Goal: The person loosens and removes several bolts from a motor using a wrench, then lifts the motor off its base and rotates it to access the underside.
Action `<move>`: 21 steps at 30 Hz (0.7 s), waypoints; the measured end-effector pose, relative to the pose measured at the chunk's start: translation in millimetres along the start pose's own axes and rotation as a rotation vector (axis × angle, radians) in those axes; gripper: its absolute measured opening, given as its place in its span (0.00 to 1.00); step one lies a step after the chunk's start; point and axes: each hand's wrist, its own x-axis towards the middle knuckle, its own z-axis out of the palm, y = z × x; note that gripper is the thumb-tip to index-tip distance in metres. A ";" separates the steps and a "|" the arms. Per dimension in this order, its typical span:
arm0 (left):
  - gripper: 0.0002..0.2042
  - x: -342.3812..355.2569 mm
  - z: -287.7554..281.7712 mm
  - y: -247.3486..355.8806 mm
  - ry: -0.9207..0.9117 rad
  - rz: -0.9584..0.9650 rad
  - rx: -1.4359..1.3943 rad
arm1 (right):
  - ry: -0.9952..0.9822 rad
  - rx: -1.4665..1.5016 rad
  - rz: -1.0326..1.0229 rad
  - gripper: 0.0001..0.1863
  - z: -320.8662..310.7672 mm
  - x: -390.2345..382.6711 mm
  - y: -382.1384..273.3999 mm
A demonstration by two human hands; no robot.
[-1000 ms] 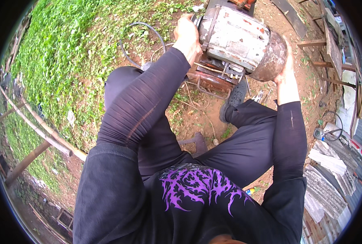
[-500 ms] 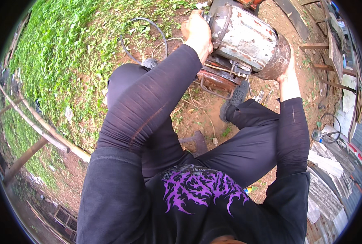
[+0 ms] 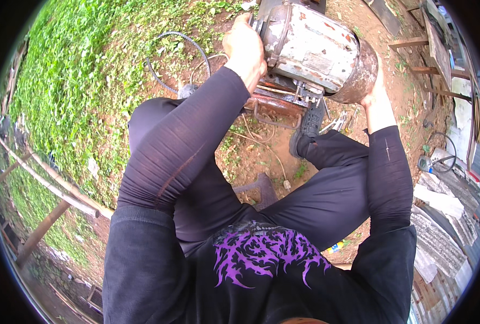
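Note:
A worn electric motor (image 3: 318,51), cylindrical with flaking whitish paint and rust, lies across a rusty metal frame (image 3: 275,110) at the top of the view. My left hand (image 3: 245,47) grips its left end beside a dark round part, with the fingertips mostly hidden behind that end. At the opposite end, my right hand (image 3: 375,96) wraps round the brown rusted end cap (image 3: 361,75); most of its fingers are out of sight behind the cap. A metal bolt and bracket (image 3: 308,92) sit under the motor's near side.
My shoe (image 3: 311,123) is close to the frame, with scattered tools (image 3: 339,121) right of it. A dark looped cable (image 3: 205,54) lies on the grass at left. Wooden slats (image 3: 434,70) and corrugated sheets (image 3: 439,248) line the right side; poles (image 3: 51,167) stand at left.
The motor, frame and my left hand appear slightly farther left in the picture, as does much of the background. Both hands keep their hold on the motor.

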 end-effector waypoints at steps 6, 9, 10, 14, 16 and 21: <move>0.18 -3.3 -7.7 -12.9 0.194 0.038 0.209 | 0.019 0.011 0.009 0.29 3.7 -9.9 1.4; 0.16 7.3 -10.8 -13.8 0.175 -0.001 0.024 | 0.025 -0.029 -0.008 0.28 2.1 -6.8 0.0; 0.16 14.0 -15.8 -16.5 0.165 -0.025 -0.003 | 0.031 -0.016 -0.014 0.28 2.6 -6.8 -0.1; 0.16 20.2 -15.0 -14.1 0.159 -0.070 -0.052 | 0.029 0.003 -0.038 0.26 1.5 -2.7 2.7; 0.17 20.1 -15.2 -13.8 0.160 -0.022 -0.053 | 0.032 -0.019 -0.056 0.26 5.2 -3.5 3.6; 0.15 -5.3 4.7 2.8 0.080 -0.074 -0.031 | 0.024 0.007 -0.043 0.26 -3.4 -2.1 1.8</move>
